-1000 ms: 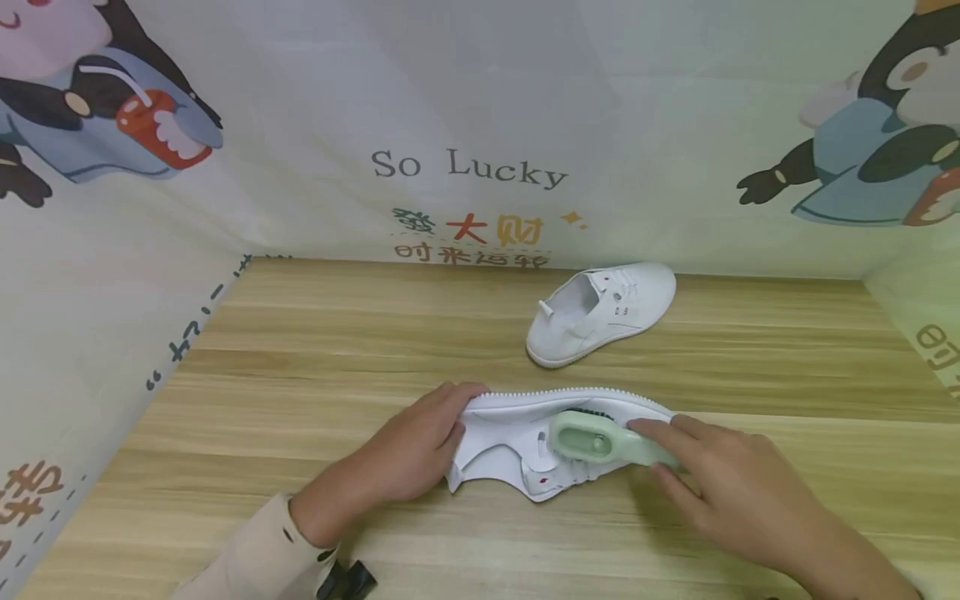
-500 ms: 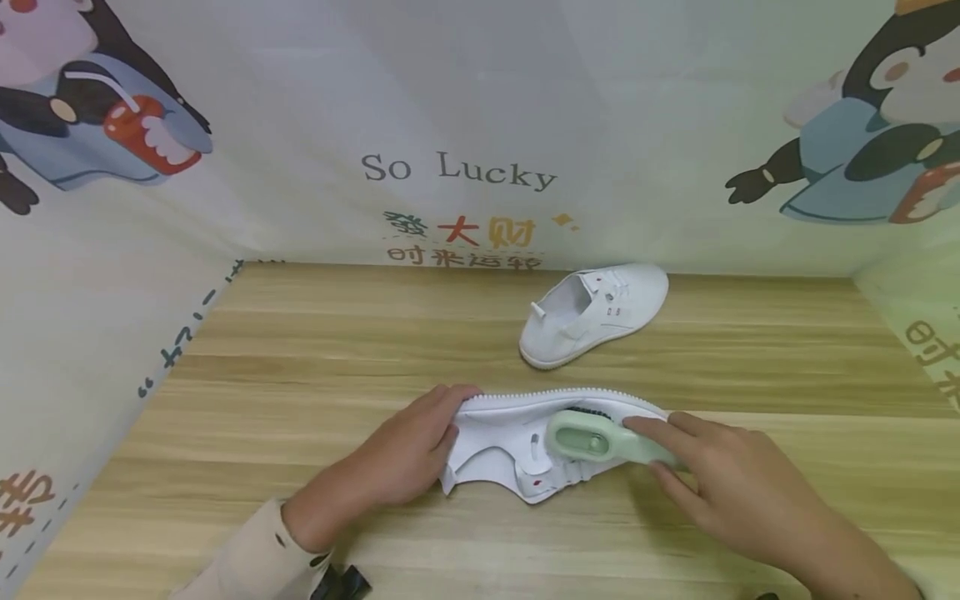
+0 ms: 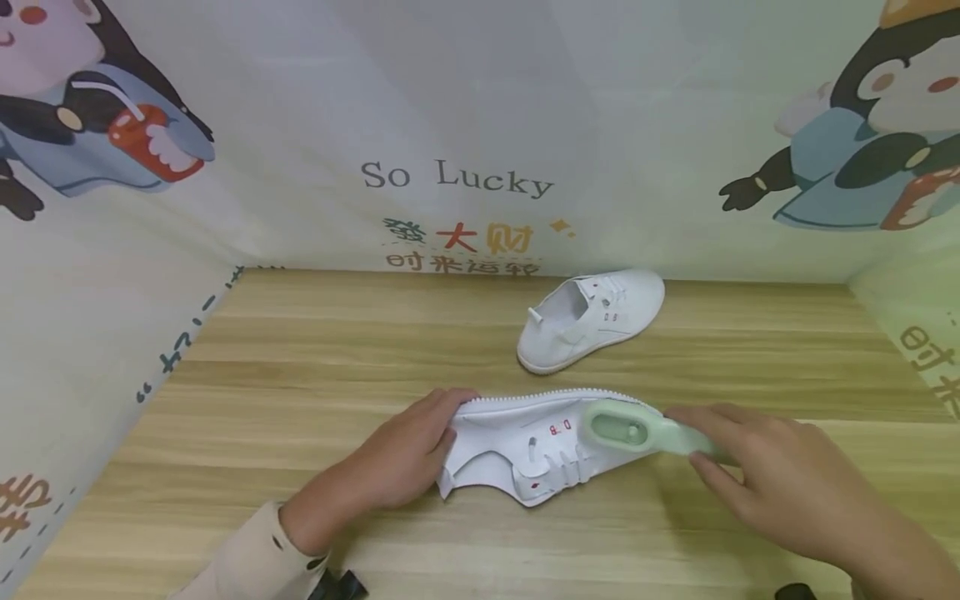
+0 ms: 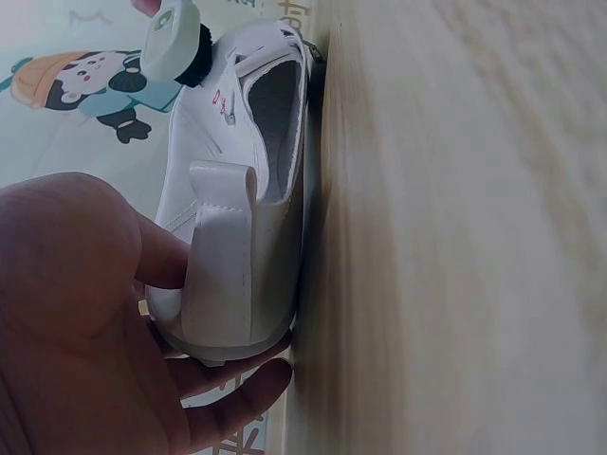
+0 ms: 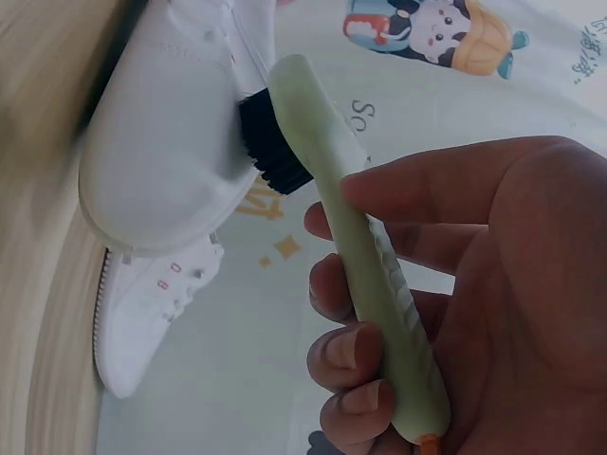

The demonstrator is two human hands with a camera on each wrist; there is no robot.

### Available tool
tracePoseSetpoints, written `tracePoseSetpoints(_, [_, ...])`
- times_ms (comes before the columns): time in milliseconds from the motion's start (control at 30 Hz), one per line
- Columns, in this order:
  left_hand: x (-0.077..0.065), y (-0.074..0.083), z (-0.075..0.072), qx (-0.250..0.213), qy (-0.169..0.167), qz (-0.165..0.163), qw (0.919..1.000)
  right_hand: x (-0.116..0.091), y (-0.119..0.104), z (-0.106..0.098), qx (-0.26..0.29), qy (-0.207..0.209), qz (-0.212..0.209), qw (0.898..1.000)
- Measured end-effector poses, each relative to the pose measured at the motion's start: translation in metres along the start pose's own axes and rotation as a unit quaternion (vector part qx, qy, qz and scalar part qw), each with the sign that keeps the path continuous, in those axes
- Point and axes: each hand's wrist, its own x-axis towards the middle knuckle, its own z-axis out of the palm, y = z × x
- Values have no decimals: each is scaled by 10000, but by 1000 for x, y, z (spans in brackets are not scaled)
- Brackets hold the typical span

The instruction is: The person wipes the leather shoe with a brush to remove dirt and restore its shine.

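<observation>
A white lace-up shoe (image 3: 495, 446) lies on its side on the wooden surface, its sole edge toward the back wall. My left hand (image 3: 401, 458) grips it by the heel; in the left wrist view the thumb presses the side and fingers pass under the sole. My right hand (image 3: 787, 475) holds a pale green brush (image 3: 618, 425) by its handle, fingers curled round it. The dark bristles (image 5: 270, 142) touch the side of the shoe near the toe, as the right wrist view shows.
A second white shoe (image 3: 592, 321) stands upright behind, close to the back wall. The wood-grain tabletop (image 3: 337, 333) is bordered by a pale printed cloth (image 3: 465, 83) at the back and both sides.
My right hand has moved the brush right, from the middle of the shoe's side toward the toe, uncovering red lettering. My left hand keeps its grip on the heel.
</observation>
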Motion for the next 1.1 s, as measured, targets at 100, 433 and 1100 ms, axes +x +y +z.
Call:
tracePoseSetpoints(100, [0, -1, 1, -17, -34, -20, 10000, -2, 3, -1, 26, -93, 90, 9999])
tracePoseSetpoints(433, [-1, 1, 0, -124, -57, -16, 9999, -1, 2, -1, 349, -111, 218, 9991])
tracePoseSetpoints(1100, [-50, -46, -54, 235, -489, -682, 9962, 13, 0, 13, 1137, -64, 278, 9931])
